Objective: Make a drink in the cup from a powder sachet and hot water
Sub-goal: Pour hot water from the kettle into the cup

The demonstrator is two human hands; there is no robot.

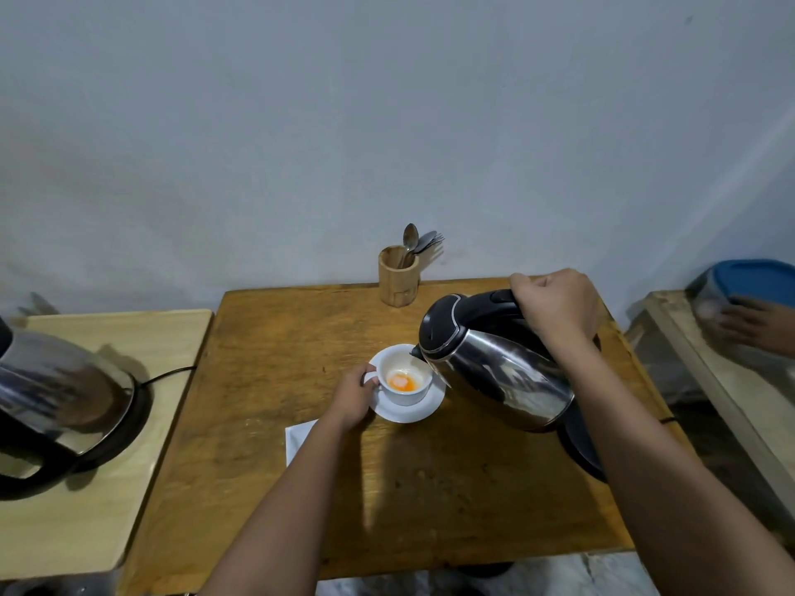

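We are tipping the kettle [494,363] with our right hand [555,309] gripping its handle, spout just over the cup [404,387], while our left hand [355,395] is pinching the cup's handle.

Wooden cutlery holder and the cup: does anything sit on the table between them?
No. In the head view, only bare table separates the cutlery holder from the cup.

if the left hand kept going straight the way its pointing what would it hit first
The left hand points up and right and is already at the handle of the cup. Past the cup, it would probably meet the tilted kettle, though depth is unclear.
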